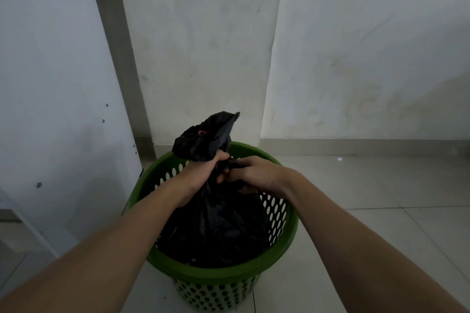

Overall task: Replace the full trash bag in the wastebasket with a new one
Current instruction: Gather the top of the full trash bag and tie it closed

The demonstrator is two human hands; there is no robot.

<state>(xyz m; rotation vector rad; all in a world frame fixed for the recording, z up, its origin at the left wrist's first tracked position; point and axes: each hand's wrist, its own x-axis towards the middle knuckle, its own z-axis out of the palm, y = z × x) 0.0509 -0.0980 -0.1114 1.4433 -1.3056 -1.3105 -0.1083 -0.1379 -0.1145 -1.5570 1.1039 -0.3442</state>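
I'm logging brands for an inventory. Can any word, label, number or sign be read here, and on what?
None can be read.
The black trash bag shows no print; a small red spot near its top is too small to tell.
The green wastebasket and the wall bear no lettering.

one black trash bag point(216, 226), one green perforated wastebasket point(282, 231), two bare hands, a left hand point(203, 170) and a right hand point(254, 173), two forearms, one tiled floor point(381, 198), and one pale wall point(203, 46) with one skirting strip.
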